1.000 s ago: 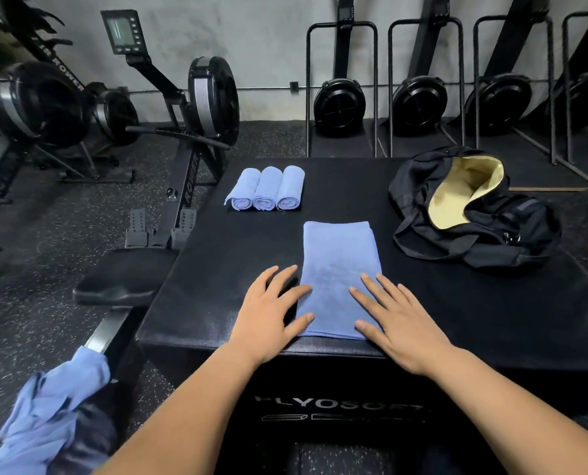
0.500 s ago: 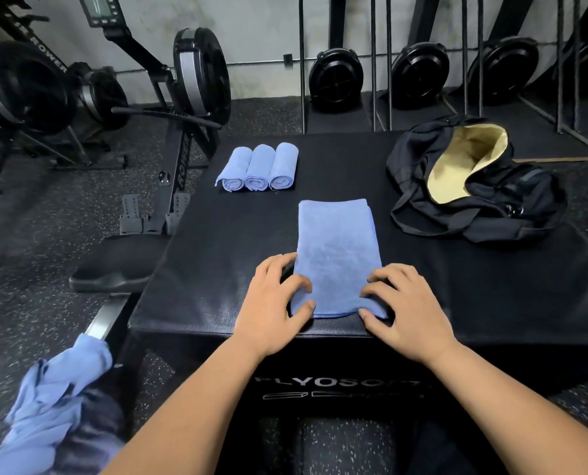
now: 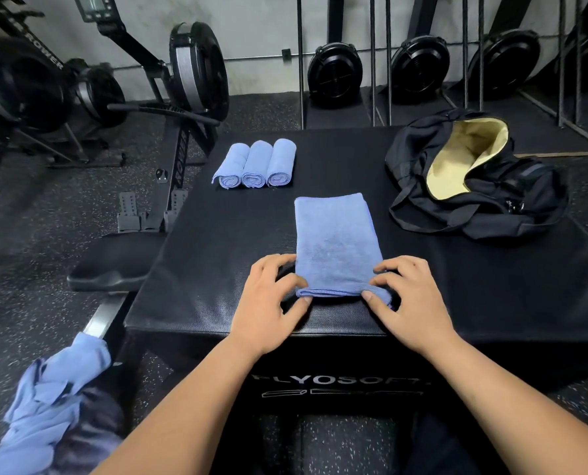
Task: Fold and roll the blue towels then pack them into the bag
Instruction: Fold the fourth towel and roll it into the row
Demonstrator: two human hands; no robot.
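Note:
A folded blue towel (image 3: 333,238) lies lengthwise on the black padded box (image 3: 217,269), its near end curled into a small roll. My left hand (image 3: 268,299) pinches the left end of that roll and my right hand (image 3: 405,296) pinches the right end. Three rolled blue towels (image 3: 254,164) lie side by side at the box's far left. A black bag (image 3: 511,200) with a pale yellow lining gapes open at the far right of the box.
A heap of loose blue towels (image 3: 45,406) sits at the lower left beside the box. A rowing machine (image 3: 176,108) stands on the left, with its seat (image 3: 111,265) against the box. More rowers stand upright along the back wall.
My hands went from lying flat on the towel's near end to gripping it, and the near edge has been curled over into the start of a roll.

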